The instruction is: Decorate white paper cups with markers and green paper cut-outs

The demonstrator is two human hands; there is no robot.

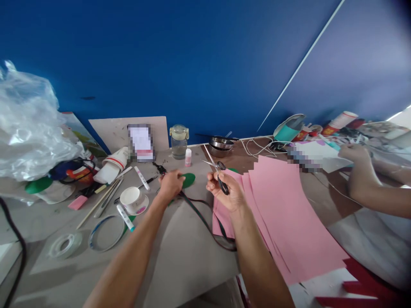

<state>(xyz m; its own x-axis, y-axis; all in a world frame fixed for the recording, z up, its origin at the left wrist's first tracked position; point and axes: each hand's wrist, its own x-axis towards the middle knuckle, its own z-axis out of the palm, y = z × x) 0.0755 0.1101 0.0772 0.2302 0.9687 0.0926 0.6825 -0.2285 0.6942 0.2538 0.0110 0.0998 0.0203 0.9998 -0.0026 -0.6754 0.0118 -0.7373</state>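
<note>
My right hand [228, 188] is closed on a pair of scissors [222, 182] with dark handles, raised over the table beside a stack of pink sheets [289, 214]. The blades point away to the left, slightly apart. My left hand [171, 186] is down at the table with bent fingers at the left edge of a green oval piece [189, 180]. Its fingertips are partly hidden. From beneath this hand a dark strap [199, 214] loops across toward my right forearm. A small white-capped bottle [188, 158] stands behind the green piece.
On the left are a paper cup [130, 199], markers [126, 218], a tape roll [64, 246], a ring [107, 233] and a plastic bag [32, 119]. A phone [141, 143], lidded jar [179, 143] and metal bowls [221, 145] line the wall. Another person's hand [355, 154] is at right.
</note>
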